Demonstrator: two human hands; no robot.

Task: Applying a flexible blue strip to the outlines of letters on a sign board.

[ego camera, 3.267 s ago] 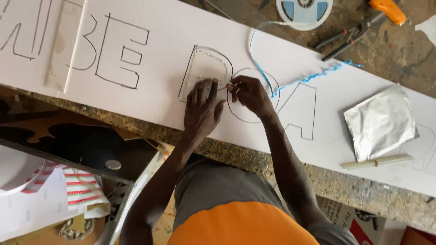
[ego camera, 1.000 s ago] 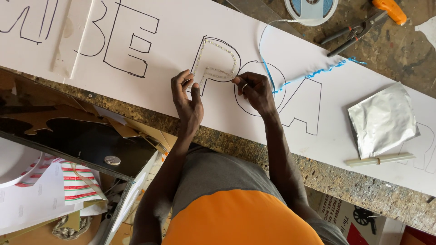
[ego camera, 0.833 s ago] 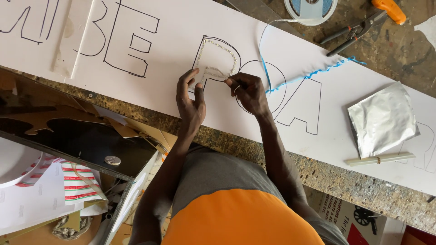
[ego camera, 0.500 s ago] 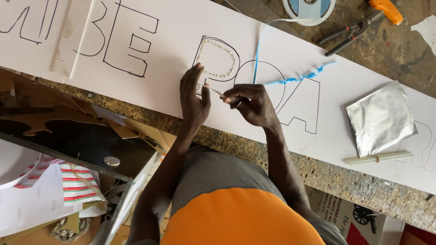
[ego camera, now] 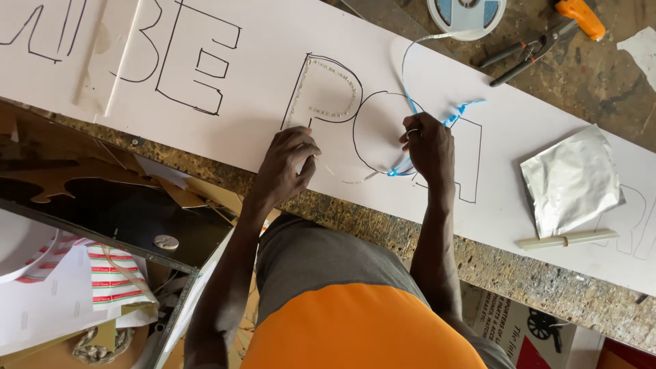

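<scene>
A long white board (ego camera: 260,61) with large black outlined letters lies across the workbench. A thin light strip (ego camera: 328,113) runs along the inside of one letter's outline. My left hand (ego camera: 290,164) pinches the strip's lower end at the foot of that letter. My right hand (ego camera: 427,143) grips the loose strip, with its blue backing (ego camera: 451,113) peeling away, over the round letter beside it. The strip curves up to a reel (ego camera: 467,14) at the top edge.
Pliers (ego camera: 523,53) and an orange-handled tool (ego camera: 579,15) lie by the reel. A silver foil pouch (ego camera: 570,179) and a pale stick (ego camera: 567,240) rest on the board at right. Below the bench at left sit cardboard, a metal frame and striped material (ego camera: 109,273).
The strip has been laid flat around the letter's outline. My left hand slid down to the letter's foot. My right hand moved right, pulling the strip and blue backing over the round letter.
</scene>
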